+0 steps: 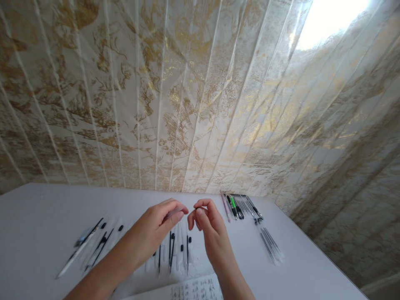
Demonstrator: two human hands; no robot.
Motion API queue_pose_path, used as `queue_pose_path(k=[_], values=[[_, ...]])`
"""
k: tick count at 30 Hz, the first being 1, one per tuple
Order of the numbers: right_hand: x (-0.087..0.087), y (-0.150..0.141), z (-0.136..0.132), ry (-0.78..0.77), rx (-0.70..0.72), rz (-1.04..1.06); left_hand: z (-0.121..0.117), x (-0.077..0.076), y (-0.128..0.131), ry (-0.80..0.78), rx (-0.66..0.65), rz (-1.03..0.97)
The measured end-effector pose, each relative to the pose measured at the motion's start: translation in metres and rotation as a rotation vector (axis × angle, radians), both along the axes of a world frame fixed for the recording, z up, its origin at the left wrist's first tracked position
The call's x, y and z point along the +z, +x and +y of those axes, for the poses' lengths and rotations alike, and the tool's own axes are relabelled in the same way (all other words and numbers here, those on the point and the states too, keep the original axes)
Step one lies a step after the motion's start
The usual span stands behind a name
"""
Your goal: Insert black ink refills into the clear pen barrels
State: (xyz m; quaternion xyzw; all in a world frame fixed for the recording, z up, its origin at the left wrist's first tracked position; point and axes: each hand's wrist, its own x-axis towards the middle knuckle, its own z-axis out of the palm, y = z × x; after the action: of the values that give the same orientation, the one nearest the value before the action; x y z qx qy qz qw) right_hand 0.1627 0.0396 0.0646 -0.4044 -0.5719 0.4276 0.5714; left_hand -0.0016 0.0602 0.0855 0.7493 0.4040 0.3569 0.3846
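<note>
The wall covering (175,104) is glossy and creased (plastic, apparently); plastic pens (233,202), smooth table (308,273), matt paper (193,290).

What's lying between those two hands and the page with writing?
In the head view, thin black rods, small black caps and clear tubes lie there on the white table.

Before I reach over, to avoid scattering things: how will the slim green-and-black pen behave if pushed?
The slim green-and-black pen probably feels stiff and light, being narrow and straight. Its barrel looks rounded, so it may roll, but the thin dark pens or refills beside it would likely limit that.
</note>
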Motion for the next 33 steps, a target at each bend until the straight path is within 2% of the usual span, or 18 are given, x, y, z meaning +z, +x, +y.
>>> queue_pose_path(k=[2,4,9,13,15,18,21,25,29,31,33], values=[[-0.002,-0.001,0.0,-0.022,0.015,0.031,0.0,-0.001,0.001,-0.017,0.016,-0.017],[-0.003,-0.004,0.0,-0.055,0.1,0.068,0.0,-0.002,0.004,-0.058,0.025,-0.043],[-0.004,-0.007,-0.002,-0.162,0.311,0.12,0.001,-0.005,0.009,-0.232,-0.151,-0.251],[-0.001,0.0,-0.001,-0.146,0.392,0.083,0.008,-0.004,-0.001,-0.16,0.019,-0.224],[0.001,0.005,-0.001,-0.05,0.331,0.013,0.011,-0.003,-0.009,-0.209,0.018,-0.218],[0.004,0.01,-0.003,0.107,0.23,-0.158,0.013,-0.005,-0.015,-0.371,-0.135,-0.216],[0.006,0.011,-0.005,0.099,0.266,-0.282,0.012,-0.011,-0.013,-0.459,-0.255,-0.24],[0.008,0.008,-0.006,0.046,0.281,-0.249,0.011,-0.018,-0.008,-0.484,-0.296,-0.3],[0.006,0.006,-0.005,0.039,0.177,-0.177,0.011,-0.017,-0.006,-0.493,-0.305,-0.35],[0.005,0.007,-0.004,0.054,0.105,-0.143,0.011,-0.015,-0.006,-0.478,-0.288,-0.308],[0.006,0.01,-0.003,0.071,0.046,-0.12,0.009,-0.012,-0.007,-0.397,-0.262,-0.206]])
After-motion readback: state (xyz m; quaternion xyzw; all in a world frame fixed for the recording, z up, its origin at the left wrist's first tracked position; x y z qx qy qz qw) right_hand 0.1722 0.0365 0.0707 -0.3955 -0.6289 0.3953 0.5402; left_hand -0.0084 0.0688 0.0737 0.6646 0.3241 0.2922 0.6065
